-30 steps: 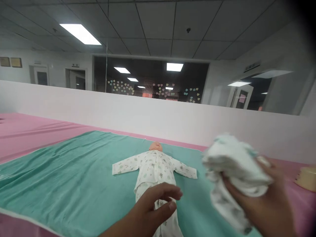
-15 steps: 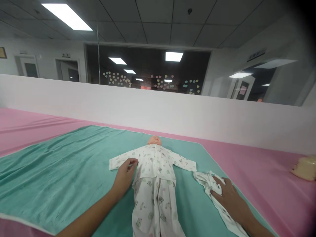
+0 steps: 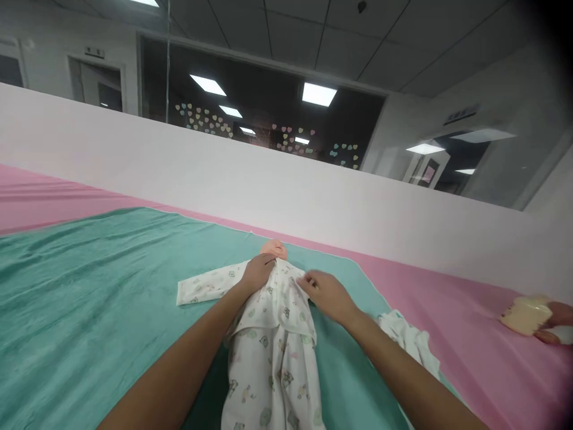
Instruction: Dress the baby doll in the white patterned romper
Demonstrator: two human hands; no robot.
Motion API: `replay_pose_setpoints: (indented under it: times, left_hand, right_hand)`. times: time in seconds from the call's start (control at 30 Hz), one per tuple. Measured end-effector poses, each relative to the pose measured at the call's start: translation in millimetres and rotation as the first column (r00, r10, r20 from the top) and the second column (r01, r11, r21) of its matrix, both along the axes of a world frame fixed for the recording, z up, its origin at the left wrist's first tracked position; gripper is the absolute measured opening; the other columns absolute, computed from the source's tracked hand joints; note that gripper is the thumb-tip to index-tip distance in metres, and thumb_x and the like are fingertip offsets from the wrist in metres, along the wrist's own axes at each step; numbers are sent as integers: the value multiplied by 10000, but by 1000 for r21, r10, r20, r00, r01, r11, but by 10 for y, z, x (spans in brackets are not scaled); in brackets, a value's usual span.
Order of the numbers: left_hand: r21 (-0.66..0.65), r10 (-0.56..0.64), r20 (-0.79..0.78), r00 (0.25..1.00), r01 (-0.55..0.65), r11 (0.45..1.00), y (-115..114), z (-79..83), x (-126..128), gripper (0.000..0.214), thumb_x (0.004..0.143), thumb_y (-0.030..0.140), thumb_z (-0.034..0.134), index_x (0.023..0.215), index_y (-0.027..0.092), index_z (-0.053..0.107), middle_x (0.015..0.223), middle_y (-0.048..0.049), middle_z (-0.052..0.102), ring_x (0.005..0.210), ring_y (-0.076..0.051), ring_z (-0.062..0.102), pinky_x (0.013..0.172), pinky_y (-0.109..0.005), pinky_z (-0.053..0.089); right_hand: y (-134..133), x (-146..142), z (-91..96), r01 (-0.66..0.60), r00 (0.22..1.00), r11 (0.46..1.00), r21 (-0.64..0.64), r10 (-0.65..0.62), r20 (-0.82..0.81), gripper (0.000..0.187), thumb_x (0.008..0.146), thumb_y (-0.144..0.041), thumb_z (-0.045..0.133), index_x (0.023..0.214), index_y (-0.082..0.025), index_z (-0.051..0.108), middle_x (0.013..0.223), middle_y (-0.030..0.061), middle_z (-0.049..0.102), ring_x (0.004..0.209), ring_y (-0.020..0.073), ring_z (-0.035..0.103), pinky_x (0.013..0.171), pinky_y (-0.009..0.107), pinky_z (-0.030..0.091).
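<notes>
A baby doll (image 3: 274, 248) lies on its back on a green blanket (image 3: 134, 286), its head toward the white wall. It wears a white printed shirt (image 3: 286, 310) and matching trousers (image 3: 268, 382). My left hand (image 3: 258, 273) is closed on the shirt at the collar, just below the doll's head. Over the shoulder on the right, my right hand (image 3: 329, 294) has curled fingers, their tips at the shirt; what they pinch, if anything, is unclear. Beside my right forearm lies a crumpled white cloth (image 3: 409, 340), partly hidden by the arm.
Around the blanket spreads a pink cover (image 3: 430, 304). At the right edge lies a pale yellow object (image 3: 526, 315), with a skin-toned, partly cut-off shape (image 3: 559, 319) next to it. A low white wall (image 3: 224, 173) with glass above runs along the back.
My right hand has left the crumpled cloth and moved left to the doll's shoulder. My left hand has gone from the shirt's side up to the collar. The view has tilted.
</notes>
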State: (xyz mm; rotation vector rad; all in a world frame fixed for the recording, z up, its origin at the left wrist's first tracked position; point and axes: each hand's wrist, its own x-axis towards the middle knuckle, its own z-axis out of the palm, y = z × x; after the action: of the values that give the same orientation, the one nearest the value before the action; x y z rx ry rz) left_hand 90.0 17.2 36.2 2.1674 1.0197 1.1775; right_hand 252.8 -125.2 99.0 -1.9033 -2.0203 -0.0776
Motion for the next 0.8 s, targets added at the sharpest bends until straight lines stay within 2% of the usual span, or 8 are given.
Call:
replay_pose_setpoints:
  times: [0.07, 0.13, 0.27, 0.43, 0.53, 0.6, 0.73, 0.8]
  left_hand:
    - [11, -46, 30, 998, 46, 999, 15, -42, -57, 356, 825, 247, 357, 1039, 223, 641, 1155, -19, 610, 1093, -186, 514, 968, -303, 364]
    - [-8, -77, 67, 995, 78, 997, 31, -72, -110, 376, 816, 226, 357, 1081, 230, 623, 1178, -14, 597, 1106, -179, 505, 973, -297, 362]
    - [-53, -77, 122, 989, 84, 995, 71, -105, -158, 375, 822, 250, 361, 1102, 227, 610, 1202, -12, 581, 1112, -177, 504, 974, -299, 368]
    - [-97, -56, 105, 993, 66, 993, 87, -112, -139, 354, 820, 275, 384, 1083, 225, 616, 1199, -17, 582, 1128, -184, 493, 995, -304, 349]
    - [-113, -53, 112, 992, 66, 991, 75, -113, -124, 349, 822, 290, 392, 1080, 216, 616, 1206, -21, 576, 1137, -183, 487, 1006, -301, 337]
    - [-112, -62, 117, 991, 75, 991, 56, -106, -117, 350, 823, 296, 397, 1081, 204, 616, 1208, -30, 574, 1135, -180, 489, 1010, -297, 332]
    - [-67, -107, 105, 989, 115, 991, 3, -88, -120, 344, 832, 318, 402, 1067, 211, 630, 1222, -26, 565, 1150, -173, 478, 1024, -294, 316]
    - [-39, -130, 96, 987, 134, 990, -22, -91, -133, 334, 833, 325, 407, 1042, 219, 644, 1243, -19, 549, 1179, -173, 453, 1044, -302, 294]
  right_hand:
    - [476, -304, -69, 60, 997, 998, 31, -62, 53, 422, 865, -525, 295, 863, -214, 581, 857, 44, 645, 745, 180, 577, 633, 284, 393]
    - [863, -485, -121, 121, 985, 991, -58, -113, 129, 410, 865, -483, 301, 955, -201, 585, 910, 82, 647, 788, 221, 591, 631, 305, 396]
    - [1257, -547, -180, 132, 982, 976, -172, -105, 159, 377, 875, -359, 293, 930, -199, 629, 958, 112, 647, 852, 260, 600, 639, 329, 408]
    - [1332, -398, -278, 61, 990, 986, -156, -40, 134, 299, 859, -239, 349, 906, -182, 638, 1033, 112, 622, 926, 222, 578, 704, 297, 397]
    - [1315, -331, -356, 66, 993, 993, -102, -55, 101, 262, 845, -198, 379, 909, -160, 631, 1056, 120, 606, 975, 214, 549, 729, 272, 375]
    - [1280, -310, -404, 109, 992, 992, -56, -106, 65, 288, 863, -200, 339, 921, -157, 618, 1032, 120, 610, 946, 207, 550, 699, 261, 366]
    - [1120, -316, -487, 221, 975, 975, 33, -221, -20, 464, 918, -269, 127, 926, -176, 582, 909, 91, 626, 793, 184, 553, 597, 253, 340]
    - [1000, -334, -515, 217, 975, 973, 79, -211, -72, 490, 923, -358, 110, 886, -198, 571, 826, 57, 624, 730, 173, 542, 575, 247, 323]
